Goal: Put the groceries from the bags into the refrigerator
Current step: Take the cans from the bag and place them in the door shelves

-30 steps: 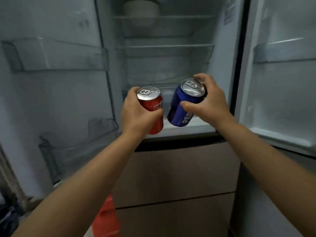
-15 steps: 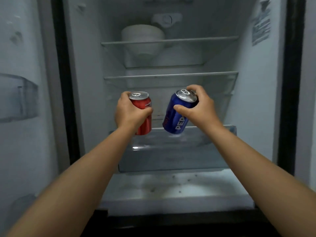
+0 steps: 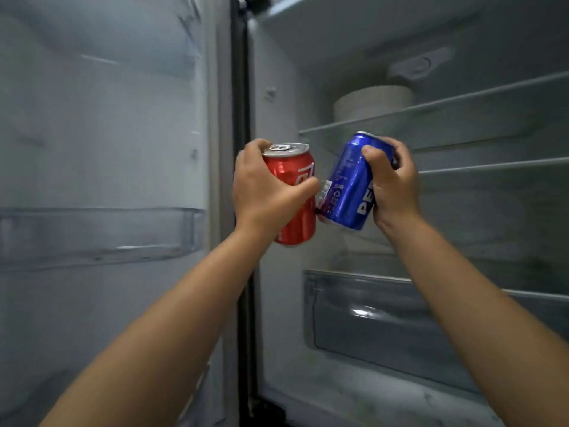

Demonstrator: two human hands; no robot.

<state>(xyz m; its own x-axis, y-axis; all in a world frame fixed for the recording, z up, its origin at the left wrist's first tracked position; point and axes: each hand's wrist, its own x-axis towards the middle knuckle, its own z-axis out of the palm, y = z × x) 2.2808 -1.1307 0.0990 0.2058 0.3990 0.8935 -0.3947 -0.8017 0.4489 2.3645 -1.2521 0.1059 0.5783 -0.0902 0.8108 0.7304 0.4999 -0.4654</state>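
Observation:
My left hand (image 3: 264,189) grips a red soda can (image 3: 292,180), held upright in front of the refrigerator's left inner wall. My right hand (image 3: 392,183) grips a blue soda can (image 3: 348,183), tilted with its top leaning right. The bottoms of the two cans nearly touch. Both are held in the air in front of the open refrigerator, level with its glass shelves (image 3: 462,109). The left door's clear bin (image 3: 101,229) is to the left of the red can.
A white bowl (image 3: 372,101) sits upside down on the upper glass shelf at the back. A second glass shelf (image 3: 492,166) lies below it. A clear drawer (image 3: 385,322) fills the lower part of the compartment. The dark door seal (image 3: 243,87) runs vertically between door and compartment.
The view has swung left and closer, so the left door now fills the left side. Both cans have risen toward the shelves and the blue can is tilted further.

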